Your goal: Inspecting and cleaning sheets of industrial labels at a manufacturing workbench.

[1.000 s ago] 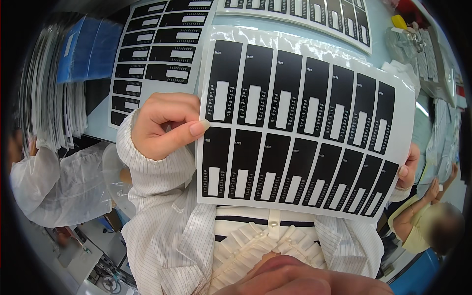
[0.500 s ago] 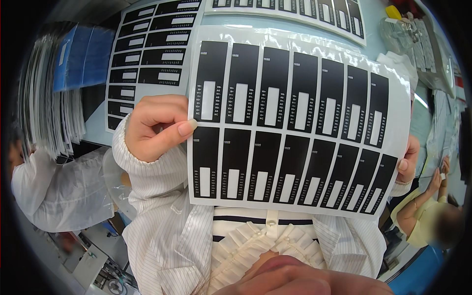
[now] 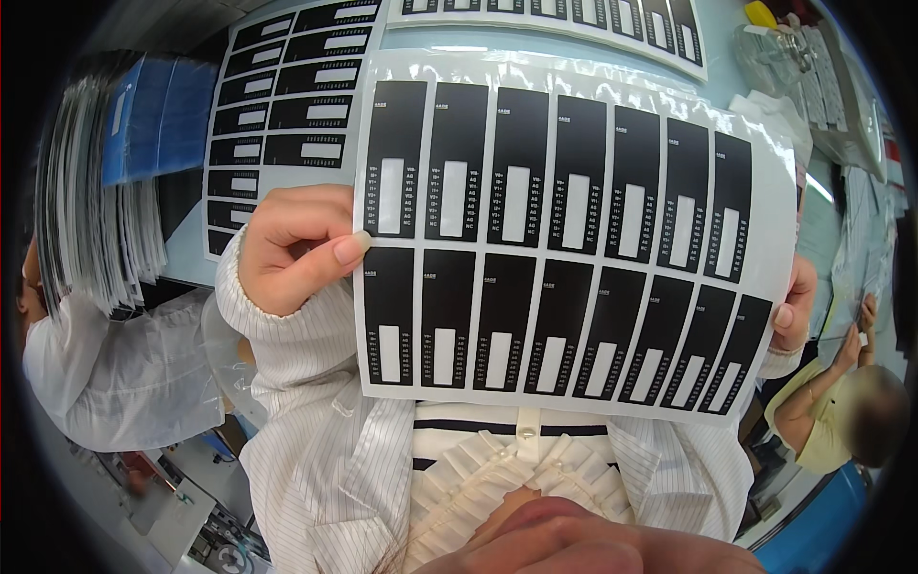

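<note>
You pinch the label sheet (image 3: 564, 239), thin, floppy and glossy, at its left edge with left hand (image 3: 292, 249), right hand (image 3: 792, 311) gripping the right edge.

We see a pale blue desk (image 3: 478, 43) w/ more label sheets (image 3: 277, 105) toward its far edge. Blue folders (image 3: 158, 115) and stacked sheets (image 3: 86, 210) at left. Co-workers: white sleeve (image 3: 115, 373) left, person in yellow (image 3: 832, 421) right.
</note>
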`<control>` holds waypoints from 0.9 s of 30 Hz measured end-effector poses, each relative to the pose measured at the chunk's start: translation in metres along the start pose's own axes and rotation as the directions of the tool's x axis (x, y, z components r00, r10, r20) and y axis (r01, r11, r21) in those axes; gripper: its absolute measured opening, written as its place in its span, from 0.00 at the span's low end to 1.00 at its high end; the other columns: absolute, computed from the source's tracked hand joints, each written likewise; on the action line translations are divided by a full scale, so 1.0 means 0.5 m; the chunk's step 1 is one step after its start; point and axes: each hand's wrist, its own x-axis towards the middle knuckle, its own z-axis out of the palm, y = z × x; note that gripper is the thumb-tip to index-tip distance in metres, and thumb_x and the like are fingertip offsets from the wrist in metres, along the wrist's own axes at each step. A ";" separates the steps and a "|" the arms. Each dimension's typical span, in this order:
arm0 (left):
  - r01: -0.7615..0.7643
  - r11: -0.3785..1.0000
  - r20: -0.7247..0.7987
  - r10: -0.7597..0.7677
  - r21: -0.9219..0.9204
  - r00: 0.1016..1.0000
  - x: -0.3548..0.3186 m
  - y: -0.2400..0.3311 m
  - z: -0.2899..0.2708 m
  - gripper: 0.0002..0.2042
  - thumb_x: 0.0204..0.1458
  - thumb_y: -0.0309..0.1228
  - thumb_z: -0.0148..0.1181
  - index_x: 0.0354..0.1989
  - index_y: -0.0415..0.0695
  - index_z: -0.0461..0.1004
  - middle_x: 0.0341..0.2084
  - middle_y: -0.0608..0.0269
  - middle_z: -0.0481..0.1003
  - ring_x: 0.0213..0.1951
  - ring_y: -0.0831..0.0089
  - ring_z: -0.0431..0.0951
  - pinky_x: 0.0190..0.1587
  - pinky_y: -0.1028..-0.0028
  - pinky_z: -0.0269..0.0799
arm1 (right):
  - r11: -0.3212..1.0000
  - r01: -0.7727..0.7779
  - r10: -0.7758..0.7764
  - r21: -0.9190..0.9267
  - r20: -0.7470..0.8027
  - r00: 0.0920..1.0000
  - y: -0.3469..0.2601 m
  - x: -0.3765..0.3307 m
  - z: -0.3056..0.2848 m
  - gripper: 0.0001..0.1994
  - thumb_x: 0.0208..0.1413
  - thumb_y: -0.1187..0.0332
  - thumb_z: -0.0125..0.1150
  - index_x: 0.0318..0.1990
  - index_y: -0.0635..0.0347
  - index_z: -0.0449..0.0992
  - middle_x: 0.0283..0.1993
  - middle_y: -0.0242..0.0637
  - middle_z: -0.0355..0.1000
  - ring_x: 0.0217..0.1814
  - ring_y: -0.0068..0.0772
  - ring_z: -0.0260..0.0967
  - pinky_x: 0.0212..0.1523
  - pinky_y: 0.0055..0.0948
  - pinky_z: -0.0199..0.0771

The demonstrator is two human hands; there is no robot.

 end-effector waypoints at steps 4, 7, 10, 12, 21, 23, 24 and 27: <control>-0.006 1.000 0.000 0.006 -0.007 1.000 0.000 -0.003 0.000 0.12 0.53 0.28 0.53 0.20 0.35 0.72 0.20 0.59 0.72 0.20 0.76 0.67 0.24 0.77 0.59 | 1.000 -0.007 0.008 -0.005 0.016 1.000 0.002 0.002 0.001 0.16 0.42 0.61 0.71 0.21 0.59 0.69 0.29 0.38 0.75 0.28 0.25 0.71 0.31 0.22 0.69; -0.028 1.000 0.005 0.028 -0.009 1.000 0.005 -0.003 -0.001 0.11 0.53 0.27 0.52 0.20 0.35 0.72 0.20 0.58 0.73 0.20 0.76 0.67 0.24 0.77 0.60 | 1.000 -0.024 0.024 0.000 0.004 1.000 -0.010 0.000 0.005 0.16 0.43 0.61 0.72 0.21 0.59 0.69 0.29 0.38 0.75 0.29 0.26 0.71 0.31 0.22 0.70; -0.015 1.000 0.020 0.015 -0.002 1.000 0.001 -0.002 -0.005 0.11 0.53 0.27 0.52 0.21 0.35 0.72 0.21 0.58 0.73 0.20 0.76 0.68 0.24 0.77 0.60 | 1.000 -0.024 0.024 0.001 -0.001 1.000 -0.004 0.002 0.005 0.17 0.43 0.60 0.72 0.21 0.59 0.69 0.30 0.38 0.75 0.29 0.26 0.72 0.32 0.23 0.70; -0.003 1.000 0.031 0.003 -0.002 1.000 -0.002 -0.003 -0.004 0.11 0.53 0.27 0.52 0.21 0.35 0.72 0.21 0.58 0.73 0.20 0.76 0.68 0.24 0.77 0.60 | 1.000 -0.021 0.021 0.010 0.001 1.000 0.004 0.004 0.005 0.17 0.43 0.60 0.72 0.21 0.59 0.69 0.30 0.38 0.75 0.29 0.26 0.72 0.32 0.23 0.70; -0.007 1.000 0.028 0.006 0.002 1.000 0.000 -0.004 -0.003 0.11 0.53 0.27 0.52 0.21 0.35 0.72 0.22 0.57 0.74 0.21 0.76 0.69 0.25 0.77 0.60 | 1.000 -0.019 0.019 0.012 0.055 0.998 0.002 -0.003 -0.010 0.17 0.43 0.61 0.70 0.22 0.58 0.66 0.32 0.40 0.74 0.34 0.31 0.73 0.37 0.27 0.73; -0.007 1.000 0.008 0.007 -0.006 1.000 0.002 -0.003 0.000 0.11 0.53 0.28 0.52 0.21 0.35 0.72 0.22 0.57 0.74 0.21 0.75 0.69 0.25 0.77 0.61 | 1.000 -0.021 0.021 0.013 0.055 0.998 0.003 -0.002 -0.008 0.17 0.44 0.61 0.70 0.22 0.58 0.66 0.32 0.39 0.74 0.34 0.30 0.73 0.37 0.27 0.73; -0.008 1.000 0.010 0.008 -0.009 1.000 0.002 -0.004 0.000 0.11 0.53 0.28 0.52 0.21 0.35 0.72 0.22 0.57 0.74 0.21 0.75 0.69 0.25 0.77 0.61 | 0.999 -0.030 0.029 0.012 0.059 0.998 0.001 -0.002 -0.007 0.17 0.44 0.61 0.71 0.22 0.58 0.66 0.32 0.39 0.74 0.34 0.30 0.73 0.37 0.27 0.73; -0.028 1.000 0.025 0.028 0.004 0.999 0.001 -0.008 -0.003 0.11 0.53 0.28 0.52 0.21 0.35 0.72 0.22 0.57 0.74 0.21 0.74 0.70 0.26 0.77 0.62 | 0.999 -0.041 0.040 0.008 0.063 0.997 -0.001 -0.003 -0.008 0.17 0.44 0.61 0.71 0.23 0.57 0.65 0.32 0.38 0.74 0.33 0.29 0.72 0.37 0.27 0.73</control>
